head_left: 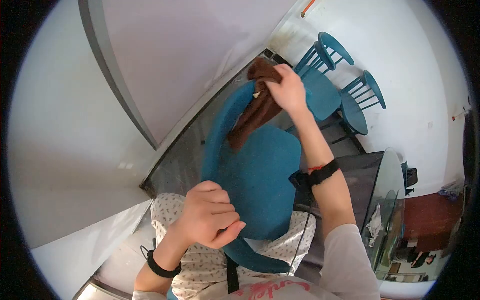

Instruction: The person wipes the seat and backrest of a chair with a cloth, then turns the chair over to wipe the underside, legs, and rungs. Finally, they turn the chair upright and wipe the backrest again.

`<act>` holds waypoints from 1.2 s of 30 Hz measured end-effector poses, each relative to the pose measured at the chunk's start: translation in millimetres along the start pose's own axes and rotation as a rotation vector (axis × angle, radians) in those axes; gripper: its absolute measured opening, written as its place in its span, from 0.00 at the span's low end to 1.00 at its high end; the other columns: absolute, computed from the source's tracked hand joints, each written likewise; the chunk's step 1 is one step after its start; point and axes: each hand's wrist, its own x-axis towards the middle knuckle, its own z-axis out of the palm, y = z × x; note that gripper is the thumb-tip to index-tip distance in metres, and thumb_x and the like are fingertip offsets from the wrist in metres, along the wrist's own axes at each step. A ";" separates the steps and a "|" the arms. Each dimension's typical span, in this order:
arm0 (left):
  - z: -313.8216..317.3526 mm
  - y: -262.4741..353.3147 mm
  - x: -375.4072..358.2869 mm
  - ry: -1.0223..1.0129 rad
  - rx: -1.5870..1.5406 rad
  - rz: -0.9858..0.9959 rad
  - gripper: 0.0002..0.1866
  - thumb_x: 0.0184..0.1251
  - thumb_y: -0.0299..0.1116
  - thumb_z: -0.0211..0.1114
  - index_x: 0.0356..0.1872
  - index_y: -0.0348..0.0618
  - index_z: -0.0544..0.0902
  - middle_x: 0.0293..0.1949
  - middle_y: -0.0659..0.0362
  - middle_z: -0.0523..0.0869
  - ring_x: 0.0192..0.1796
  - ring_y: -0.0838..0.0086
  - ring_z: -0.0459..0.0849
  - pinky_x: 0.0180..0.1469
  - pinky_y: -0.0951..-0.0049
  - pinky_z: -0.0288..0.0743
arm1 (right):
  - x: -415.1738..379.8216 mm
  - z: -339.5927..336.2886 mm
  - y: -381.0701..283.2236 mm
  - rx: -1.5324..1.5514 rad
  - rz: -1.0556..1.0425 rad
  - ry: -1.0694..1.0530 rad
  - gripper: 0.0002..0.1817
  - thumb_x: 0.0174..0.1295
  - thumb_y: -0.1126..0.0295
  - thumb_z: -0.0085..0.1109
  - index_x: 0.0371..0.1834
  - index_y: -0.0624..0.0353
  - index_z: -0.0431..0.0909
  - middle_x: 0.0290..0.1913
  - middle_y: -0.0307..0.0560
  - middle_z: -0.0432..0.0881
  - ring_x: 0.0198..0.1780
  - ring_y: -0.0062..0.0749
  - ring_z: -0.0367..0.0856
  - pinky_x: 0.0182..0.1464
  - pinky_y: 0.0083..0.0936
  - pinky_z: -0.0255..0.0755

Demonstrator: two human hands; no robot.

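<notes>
Cloth (261, 105): at about 8 o'clock from the right hand (290, 92), which has hold of it; from the left hand (210, 215) it lies toward 1 o'clock, well apart.
Nearer hand: the right, touching the cloth.
Right hand: fingers bent closed on bunched fabric, near the upper end of the rail (216, 137).
Left hand: curled closed around the rail lower down, thumb toward 4 o'clock; no cloth in it.
Cloth's long axis: roughly 1 to 7 o'clock, loose end pointing to 7, beside the rail's inner side and over the seat (262, 192); whether that end touches the seat, I cannot tell.
Chair (280, 150): its seat is at about 7 o'clock from the right hand and 2 from the left; the rail bows toward 9, its ends near 1 and 5.
Seat's long axis: near 12 to 6 o'clock.
Around: other chairs (321, 92) toward 3 o'clock from the right hand; glass tabletop (382, 192) toward 3 from the seat.
</notes>
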 end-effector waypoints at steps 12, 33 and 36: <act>-3.5 -0.4 3.7 -0.009 0.041 0.025 0.12 0.40 0.31 0.63 0.07 0.49 0.69 0.09 0.65 0.66 0.14 0.71 0.63 0.24 0.72 0.58 | -50.3 -37.2 118.3 -0.221 0.208 0.122 0.19 0.52 0.64 0.57 0.49 0.53 0.77 0.43 0.52 0.81 0.46 0.50 0.80 0.51 0.40 0.71; -11.4 76.9 66.0 0.305 -0.113 -0.162 0.18 0.64 0.27 0.51 0.55 0.35 0.70 0.49 0.55 0.77 0.53 0.72 0.75 0.57 0.72 0.67 | -191.8 -135.5 -85.3 1.504 0.127 -0.465 0.28 0.59 0.72 0.57 0.63 0.62 0.61 0.60 0.46 0.70 0.61 0.29 0.68 0.63 0.28 0.61; -43.0 76.3 42.3 0.395 0.098 -0.361 0.21 0.68 0.39 0.52 0.57 0.35 0.70 0.52 0.54 0.76 0.56 0.70 0.73 0.59 0.69 0.65 | -219.3 -139.4 -76.7 1.242 -0.192 -0.813 0.41 0.56 0.57 0.63 0.66 0.67 0.55 0.65 0.57 0.63 0.67 0.38 0.60 0.68 0.31 0.51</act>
